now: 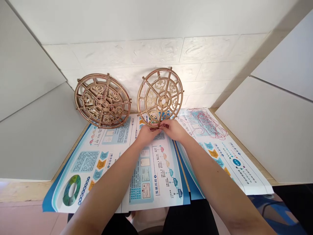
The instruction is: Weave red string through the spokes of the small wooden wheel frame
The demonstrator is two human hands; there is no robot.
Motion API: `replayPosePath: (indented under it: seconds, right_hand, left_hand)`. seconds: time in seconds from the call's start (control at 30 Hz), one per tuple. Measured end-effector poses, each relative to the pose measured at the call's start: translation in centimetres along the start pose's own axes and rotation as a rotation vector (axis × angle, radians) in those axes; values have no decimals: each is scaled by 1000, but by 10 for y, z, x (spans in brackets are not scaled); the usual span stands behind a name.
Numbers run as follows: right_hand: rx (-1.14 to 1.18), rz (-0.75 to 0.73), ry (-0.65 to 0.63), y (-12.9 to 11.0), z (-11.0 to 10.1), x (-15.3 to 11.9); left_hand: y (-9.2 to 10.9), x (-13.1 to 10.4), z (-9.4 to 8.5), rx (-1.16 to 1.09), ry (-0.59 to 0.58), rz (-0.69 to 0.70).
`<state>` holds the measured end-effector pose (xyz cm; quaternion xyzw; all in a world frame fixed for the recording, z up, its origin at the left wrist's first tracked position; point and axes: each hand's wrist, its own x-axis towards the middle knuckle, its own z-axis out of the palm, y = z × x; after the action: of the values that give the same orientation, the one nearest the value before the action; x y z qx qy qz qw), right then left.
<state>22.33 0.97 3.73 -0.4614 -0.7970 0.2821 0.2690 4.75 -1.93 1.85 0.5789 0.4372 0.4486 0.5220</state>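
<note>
Openwork wheel [160, 100], centre frame: probably light, stiff, fretwork snappable; left hand [146, 134] and right hand [173, 129] pinch lower rim, likely safest hold.

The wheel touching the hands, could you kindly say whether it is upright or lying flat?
Upright: the wheel rises before the wall, its bottom at the left hand and right hand.

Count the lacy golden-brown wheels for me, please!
2: the left wheel, and the right wheel beside it, with the left hand and right hand at its lower rim.
</note>
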Motion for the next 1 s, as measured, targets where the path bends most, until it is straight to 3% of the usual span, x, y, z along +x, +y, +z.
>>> replayPosePath:
  seconds: [0.13,0.37,0.47,0.67,0.87,1.0]
  right_hand:
    - [-23,-44,-28,-5,-2,-2]
    - [77,-114,-33,8,-8,0]
    - [185,-52,7,22,-20,0]
    - [392,212,72,38,-45,-3]
    - [636,197,249,43,-53,-1]
    - [837,195,286,41,-61,-3]
  left_hand:
    - [-1,2,1,-163,58,-119]
    - [2,2,2,-200,104,-133]
    - [5,2,3,-221,176,-153]
    - [14,0,5,-251,254,-182]
    - [14,-1,5,-262,262,-173]
    - [14,0,5,-271,276,-187]
